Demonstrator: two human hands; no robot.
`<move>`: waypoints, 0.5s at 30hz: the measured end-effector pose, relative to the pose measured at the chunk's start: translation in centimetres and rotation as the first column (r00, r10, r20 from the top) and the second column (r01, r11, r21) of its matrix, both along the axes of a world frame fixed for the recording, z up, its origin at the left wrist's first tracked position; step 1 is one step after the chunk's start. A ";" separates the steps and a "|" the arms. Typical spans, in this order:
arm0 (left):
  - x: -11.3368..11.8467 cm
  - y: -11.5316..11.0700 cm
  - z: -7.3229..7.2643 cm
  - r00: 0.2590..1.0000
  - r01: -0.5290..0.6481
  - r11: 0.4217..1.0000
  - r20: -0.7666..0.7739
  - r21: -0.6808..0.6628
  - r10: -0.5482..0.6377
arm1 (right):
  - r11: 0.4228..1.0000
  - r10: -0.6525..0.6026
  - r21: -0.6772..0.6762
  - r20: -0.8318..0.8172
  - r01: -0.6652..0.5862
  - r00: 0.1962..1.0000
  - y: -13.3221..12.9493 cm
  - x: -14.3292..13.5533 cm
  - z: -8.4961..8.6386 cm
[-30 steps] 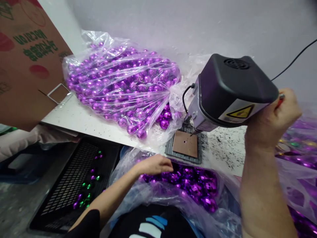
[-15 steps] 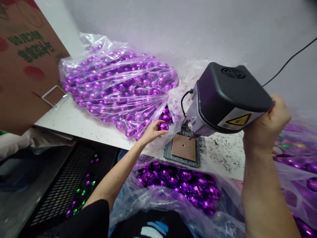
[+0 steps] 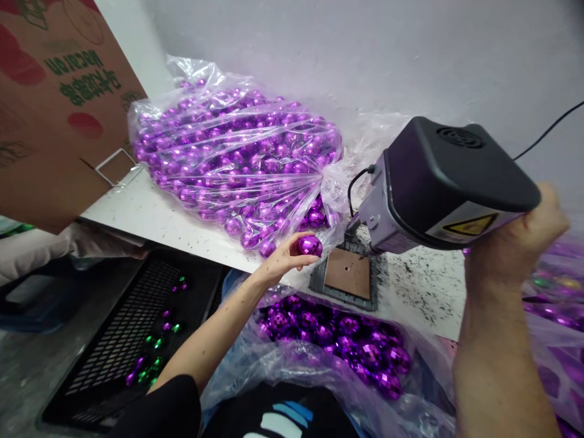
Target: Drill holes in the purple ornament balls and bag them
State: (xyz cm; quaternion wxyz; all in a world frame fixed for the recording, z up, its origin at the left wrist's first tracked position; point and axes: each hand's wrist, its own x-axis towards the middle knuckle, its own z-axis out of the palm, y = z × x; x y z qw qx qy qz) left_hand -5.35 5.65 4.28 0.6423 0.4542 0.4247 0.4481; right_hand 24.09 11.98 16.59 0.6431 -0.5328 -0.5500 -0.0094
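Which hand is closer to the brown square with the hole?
The left hand, holding a purple ball just left of the brown square. The right hand is farther off to the right, against the black machine.

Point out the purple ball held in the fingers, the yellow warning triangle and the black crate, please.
Purple ball (image 3: 310, 246): head view, middle of its shiny surface.
Warning triangle (image 3: 471, 225): head view, its middle.
Black crate (image 3: 114, 340): head view, its mesh.

It looked like a small workshop: a black drill-like machine (image 3: 460, 182) stood at two o'clock, dark shavings (image 3: 424, 280) littered the white table (image 3: 177, 225), bulk bags of purple baubles (image 3: 241, 152) lay at eleven, and a carton (image 3: 64, 109) at ten.
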 end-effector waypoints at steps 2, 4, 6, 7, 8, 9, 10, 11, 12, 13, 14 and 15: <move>1.1 -0.5 -0.4 1.000 0.027 1.000 -0.001 -0.014 -0.027 | 0.999 -0.002 0.042 0.007 0.002 1.000 0.4 0.1 -0.3; 2.2 -0.8 -1.0 0.999 0.039 0.999 -0.021 -0.001 -0.039 | 0.997 -0.001 0.073 0.007 0.001 1.000 0.7 0.2 -0.5; 3.3 -1.0 -1.5 0.997 0.056 0.998 -0.053 0.034 -0.054 | 0.997 0.001 0.072 0.005 -0.001 1.000 0.8 0.1 -0.4; 3.8 -1.1 -1.8 0.995 0.069 0.996 -0.070 0.055 -0.065 | 0.998 0.005 0.060 0.007 -0.006 1.000 0.7 0.1 -0.4; 4.3 -1.1 -2.0 0.993 0.081 0.994 -0.088 0.078 -0.074 | 0.999 0.011 0.043 0.015 -0.012 1.000 0.6 0.0 -0.3; 4.7 -1.0 -2.3 0.991 0.088 0.991 -0.108 0.102 -0.077 | 0.999 0.016 0.030 0.022 -0.016 1.000 0.4 -0.1 -0.1; 5.1 -1.0 -2.5 0.989 0.092 0.988 -0.128 0.127 -0.075 | 1.000 0.019 0.019 0.025 -0.019 1.000 0.2 -0.2 0.0; 5.5 -0.9 -2.7 0.986 0.094 0.984 -0.149 0.150 -0.071 | 1.000 0.021 0.010 0.026 -0.021 0.999 0.0 -0.3 0.1; 5.9 -0.8 -2.8 0.984 0.096 0.981 -0.167 0.169 -0.067 | 1.000 0.024 -0.004 0.029 -0.024 0.999 -0.1 -0.3 0.2; 6.1 -0.6 -3.0 0.981 0.100 0.979 -0.183 0.177 -0.067 | 1.000 0.026 -0.010 0.033 -0.026 0.999 -0.3 -0.4 0.3; 6.3 -0.5 -3.1 0.979 0.105 0.980 -0.193 0.169 -0.072 | 1.000 0.029 -0.011 0.037 -0.028 0.999 -0.3 -0.4 0.3; 6.4 -0.3 -3.1 0.977 0.110 0.984 -0.199 0.141 -0.080 | 0.999 0.034 -0.009 0.038 -0.034 0.999 -0.4 -0.5 0.4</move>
